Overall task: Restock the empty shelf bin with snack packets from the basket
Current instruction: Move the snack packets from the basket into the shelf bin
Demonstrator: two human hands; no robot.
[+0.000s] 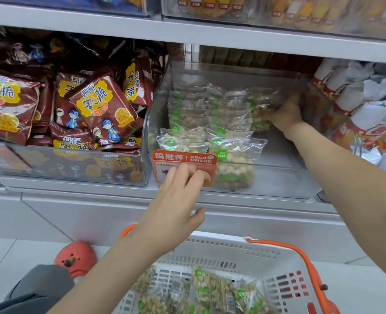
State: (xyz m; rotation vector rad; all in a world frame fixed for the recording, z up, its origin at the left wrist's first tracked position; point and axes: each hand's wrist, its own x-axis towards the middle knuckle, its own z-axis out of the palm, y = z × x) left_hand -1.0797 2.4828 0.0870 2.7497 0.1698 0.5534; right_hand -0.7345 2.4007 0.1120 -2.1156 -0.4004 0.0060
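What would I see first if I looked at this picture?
Probably the two hands: the right hand reaches deep into the clear bin on the shelf, holding a snack packet beside others stacked there. The left hand touches the orange price tag on the bin's front. Below sits a white basket with orange handles, with more packets inside.

Both forearms are bare, with no sleeves, watch or rings showing on the left hand (176,200) or right hand (286,114). Grey trousers (40,288) cover one leg, and the foot wears a coral-red rubber clog (76,257) with small charms
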